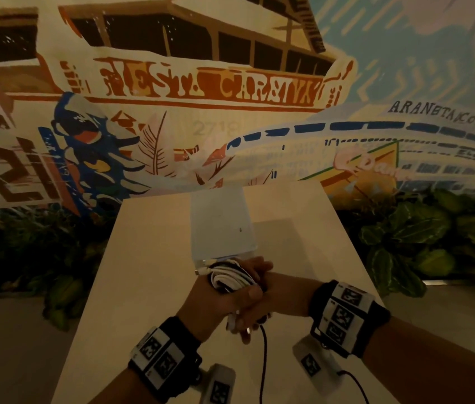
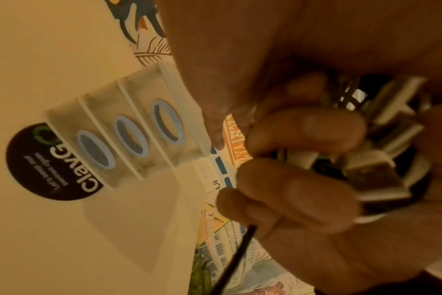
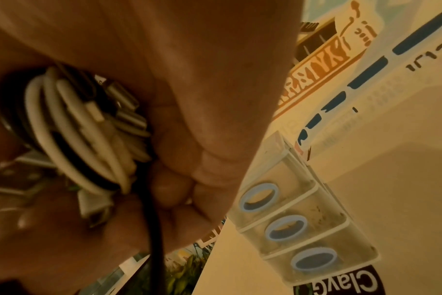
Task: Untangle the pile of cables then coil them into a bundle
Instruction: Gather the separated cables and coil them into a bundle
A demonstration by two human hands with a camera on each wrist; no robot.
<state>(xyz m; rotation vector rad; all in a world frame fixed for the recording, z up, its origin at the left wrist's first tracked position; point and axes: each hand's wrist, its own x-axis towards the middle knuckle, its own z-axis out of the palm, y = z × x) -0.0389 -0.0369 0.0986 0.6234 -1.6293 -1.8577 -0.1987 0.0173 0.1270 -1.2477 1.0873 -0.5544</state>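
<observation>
Cables (image 1: 232, 277), white & black, sat wound into a tight bundle between both hands, held just above the table (image 1: 149, 258) near its front-middle. Left hand (image 1: 216, 301) had fingers (image 2: 303, 191) curled round the coil, thumb pressed over the top. Right hand (image 1: 271, 290) came in from the other side, fingers (image 3: 169, 187) curled & pinching a loose black cable (image 3: 153, 229) vs the bundle; that strand hung down off the hands toward the table edge. Several plug ends (image 2: 371, 175) stuck out of the coil w/ metal tips showing. Clear drawer box (image 1: 221, 225) w/ 3 blue-ringed fronts stood on the table just behind the hands, a round black sticker (image 2: 50, 161) on the tabletop beside it. Painted mural (image 1: 201, 91) & green plants (image 1: 422, 237) filled the bkgd.
</observation>
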